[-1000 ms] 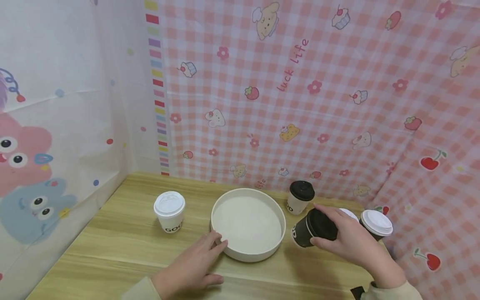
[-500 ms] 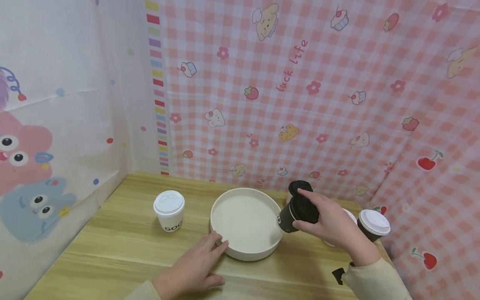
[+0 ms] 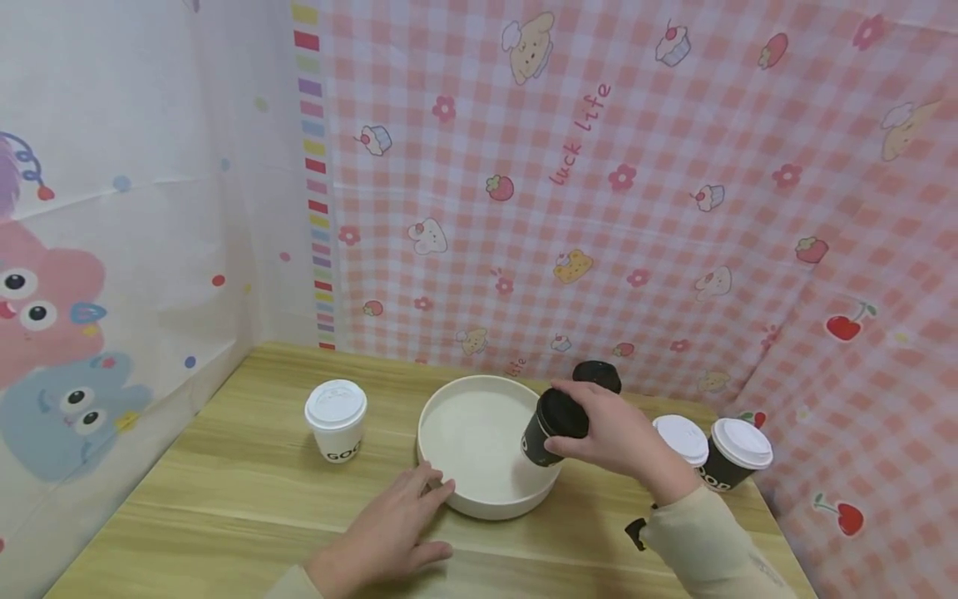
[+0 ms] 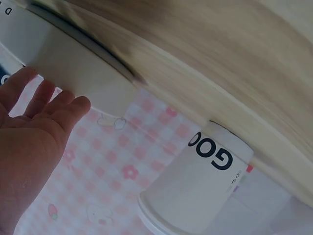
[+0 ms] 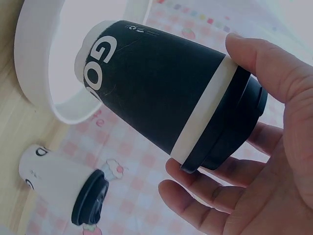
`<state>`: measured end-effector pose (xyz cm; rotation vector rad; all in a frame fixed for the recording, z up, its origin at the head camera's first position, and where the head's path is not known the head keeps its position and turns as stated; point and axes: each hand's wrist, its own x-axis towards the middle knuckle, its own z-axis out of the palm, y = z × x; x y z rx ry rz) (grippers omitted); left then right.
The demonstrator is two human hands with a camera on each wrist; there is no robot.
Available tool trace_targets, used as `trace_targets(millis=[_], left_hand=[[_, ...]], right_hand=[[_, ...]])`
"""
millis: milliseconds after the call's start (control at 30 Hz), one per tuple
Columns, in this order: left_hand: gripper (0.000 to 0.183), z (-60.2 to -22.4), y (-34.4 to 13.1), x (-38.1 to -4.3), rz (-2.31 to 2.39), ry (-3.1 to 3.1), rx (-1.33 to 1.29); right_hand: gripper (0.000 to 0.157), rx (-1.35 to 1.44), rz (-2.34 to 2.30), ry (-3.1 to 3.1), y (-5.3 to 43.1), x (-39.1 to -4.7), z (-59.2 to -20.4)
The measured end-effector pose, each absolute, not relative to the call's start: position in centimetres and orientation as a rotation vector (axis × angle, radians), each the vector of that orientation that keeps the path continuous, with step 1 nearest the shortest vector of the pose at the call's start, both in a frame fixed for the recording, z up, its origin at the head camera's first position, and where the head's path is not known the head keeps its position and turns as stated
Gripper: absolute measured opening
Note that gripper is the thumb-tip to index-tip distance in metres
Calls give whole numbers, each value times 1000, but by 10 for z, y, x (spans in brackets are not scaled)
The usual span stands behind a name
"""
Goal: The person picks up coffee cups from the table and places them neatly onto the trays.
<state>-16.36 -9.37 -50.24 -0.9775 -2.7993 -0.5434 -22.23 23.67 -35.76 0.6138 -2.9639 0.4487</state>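
Right hand [image 3: 617, 437] grips a black cup [image 3: 539, 437] by its lidded end, the thumb on one side and curled fingers on the other; left hand [image 3: 385, 528] is open, its fingertips resting against the near left wall of a round tray [image 3: 471, 441]. Behind hangs a pink checked cloth [image 3: 464, 208], printed with cupcakes, strawberries and flowers; a white cloth [image 3: 180, 283] bearing cartoon figures adjoins it at left. Below extends the wood-grained tabletop [image 3: 209, 507]. The tray, cream and shallow, stands near its middle. The black cup is held, lid uppermost, over the tray's right part; whether its base touches the tray cannot be told. Four further cups stand upright: a white cup with white lid [image 3: 336, 433], left of the tray; a white cup with black lid [image 5: 63, 178], behind the held one; and at right, side by side, a white-lidded cup [image 3: 681, 441], partly hidden by the forearm, and a black cup with white lid [image 3: 729, 466]. Smallest is the printed lettering, partly legible as "GOO" [image 5: 100, 63] on the held cup.
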Motion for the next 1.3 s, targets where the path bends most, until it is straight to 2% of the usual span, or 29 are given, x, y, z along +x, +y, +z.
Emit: trace_targets(millis=[700, 1000, 1300], left_hand=[[75, -498, -87, -164, -533, -2854, -920], [74, -499, -87, -164, -526, -2844, -918], [75, -499, -87, -163, -516, -2850, -923]], right_hand=[[82, 678, 409, -3057, 201, -233, -388], [80, 663, 408, -3136, 197, -232, -398], [78, 768, 408, -3094, 196, -230, -404]])
